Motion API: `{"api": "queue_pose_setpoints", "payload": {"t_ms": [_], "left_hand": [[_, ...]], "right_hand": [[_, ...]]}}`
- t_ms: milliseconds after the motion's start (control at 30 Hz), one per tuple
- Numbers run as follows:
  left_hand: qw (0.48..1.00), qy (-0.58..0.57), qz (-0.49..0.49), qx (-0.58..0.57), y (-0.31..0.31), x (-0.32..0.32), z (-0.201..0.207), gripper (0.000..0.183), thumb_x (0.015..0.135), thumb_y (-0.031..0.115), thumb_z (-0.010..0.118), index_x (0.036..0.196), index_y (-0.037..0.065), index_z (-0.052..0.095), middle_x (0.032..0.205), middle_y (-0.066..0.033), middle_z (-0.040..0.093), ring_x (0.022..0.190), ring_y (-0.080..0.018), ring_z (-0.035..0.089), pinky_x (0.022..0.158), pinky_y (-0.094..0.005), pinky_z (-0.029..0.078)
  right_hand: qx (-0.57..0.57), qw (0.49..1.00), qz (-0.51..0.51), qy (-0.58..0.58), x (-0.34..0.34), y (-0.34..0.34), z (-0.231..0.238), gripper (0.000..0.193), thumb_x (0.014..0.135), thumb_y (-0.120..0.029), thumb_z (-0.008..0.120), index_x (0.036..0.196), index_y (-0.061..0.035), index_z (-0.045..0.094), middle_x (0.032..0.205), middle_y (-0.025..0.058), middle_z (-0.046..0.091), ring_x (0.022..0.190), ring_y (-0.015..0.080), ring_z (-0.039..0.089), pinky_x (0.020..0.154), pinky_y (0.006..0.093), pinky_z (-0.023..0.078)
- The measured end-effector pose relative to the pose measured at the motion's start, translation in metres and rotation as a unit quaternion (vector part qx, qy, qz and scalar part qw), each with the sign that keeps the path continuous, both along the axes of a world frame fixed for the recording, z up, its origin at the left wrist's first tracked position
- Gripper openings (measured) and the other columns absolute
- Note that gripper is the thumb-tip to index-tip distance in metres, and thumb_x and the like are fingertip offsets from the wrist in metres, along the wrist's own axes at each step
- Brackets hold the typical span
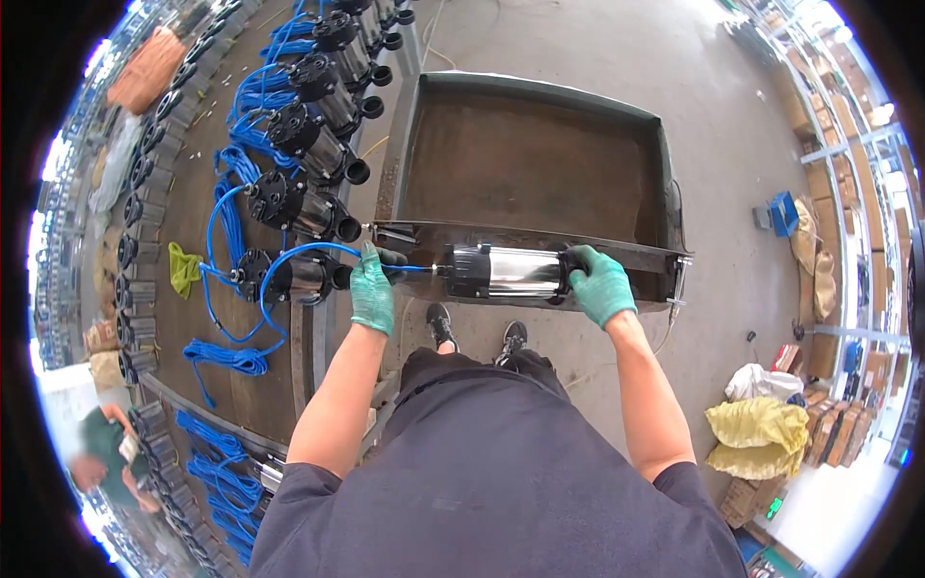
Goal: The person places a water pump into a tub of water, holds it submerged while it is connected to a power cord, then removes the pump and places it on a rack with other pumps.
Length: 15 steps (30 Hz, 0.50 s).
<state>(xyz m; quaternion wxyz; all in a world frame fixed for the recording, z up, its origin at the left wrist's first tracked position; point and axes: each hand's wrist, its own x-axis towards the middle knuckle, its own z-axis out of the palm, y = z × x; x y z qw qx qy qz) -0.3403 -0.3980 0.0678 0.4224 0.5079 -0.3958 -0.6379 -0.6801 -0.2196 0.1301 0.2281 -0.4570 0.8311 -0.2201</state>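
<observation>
A pump with a shiny steel body and black ends [515, 272] lies on its side across the front ledge of a metal tank [540, 91]. My right hand [602, 286], in a green glove, grips its right black end. A blue cable [318, 247] runs from the pump's left end through the closed fingers of my left hand [373, 289], also gloved in green. From there the cable loops left to a coil [231, 356] on the workbench. The undersides of both hands' grips are hidden.
Several similar pumps [306, 207] with blue cable coils line the bench [251, 385] on my left. A yellow-green bag [183, 268] lies there too. Another person [116, 458] stands at the far left. Shelves with boxes [848, 193] and yellow sacks [761, 433] are at the right.
</observation>
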Motion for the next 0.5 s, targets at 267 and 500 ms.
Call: {"api": "queue_pose_setpoints", "payload": {"t_ms": [267, 500], "left_hand": [[0.956, -0.168, -0.099, 0.218, -0.027, 0.024, -0.072, 0.063, 0.106, 0.069, 0.044, 0.101, 0.012, 0.072, 0.078, -0.0052, 0.072, 0.056, -0.0192, 0.064, 0.052, -0.0345, 0.052], [0.909, -0.08, -0.249, 0.323, -0.007, 0.038, -0.038, 0.059, 0.108, 0.064, 0.045, 0.112, 0.009, 0.068, 0.086, -0.0111, 0.076, 0.067, -0.0233, 0.071, 0.058, -0.042, 0.057]], "right_hand": [[0.109, 0.987, -0.037, 0.112, 0.032, -0.033, 0.014, 0.024, 0.092, -0.03, 0.065, 0.106, -0.0118, 0.073, 0.107, 0.0222, 0.075, 0.1, 0.0418, 0.072, 0.089, 0.0531, 0.057], [0.039, 0.985, -0.083, 0.148, 0.042, -0.024, -0.004, 0.026, 0.091, -0.029, 0.069, 0.112, -0.014, 0.068, 0.106, 0.0192, 0.069, 0.093, 0.042, 0.073, 0.082, 0.0536, 0.06]]}}
